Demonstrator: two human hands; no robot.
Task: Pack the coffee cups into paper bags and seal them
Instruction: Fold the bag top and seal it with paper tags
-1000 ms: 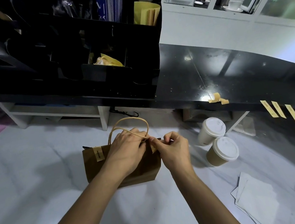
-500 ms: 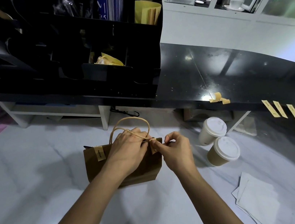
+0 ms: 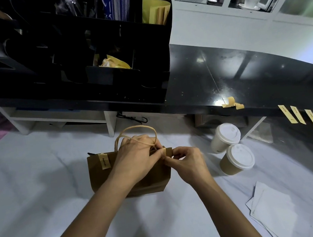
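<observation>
Centrally, a brown paper bag (image 3: pixel 108 183) is stood upright on the white desk (image 3: pixel 32 196), its top edge folded shut and its twine handles (image 3: pixel 135 130) arched above. One tan sticker (image 3: pixel 104 161) is stuck over the top edge near the left corner. A second tan strip (image 3: pixel 164 151) is held at the top edge near the right corner, where the hands are brought together. The left hand (image 3: pixel 137 159) is laid over the bag's upper front, its fingers curled over the top edge and pinching it beside the strip. The right hand (image 3: pixel 188 162) is set just beside it, with thumb and forefinger pinched on the strip. Just right of the bag, two coffee cups (image 3: pixel 225 137) (image 3: pixel 236 159) with white lids are stood touching each other on the desk. Farther right and nearer, a loose stack of white paper sheets (image 3: pixel 273 210) is laid. Behind, three more tan stickers (image 3: pixel 300 118) are hung from the edge of a black counter (image 3: pixel 226 76), beside a crumpled scrap of tape (image 3: pixel 232 102).
</observation>
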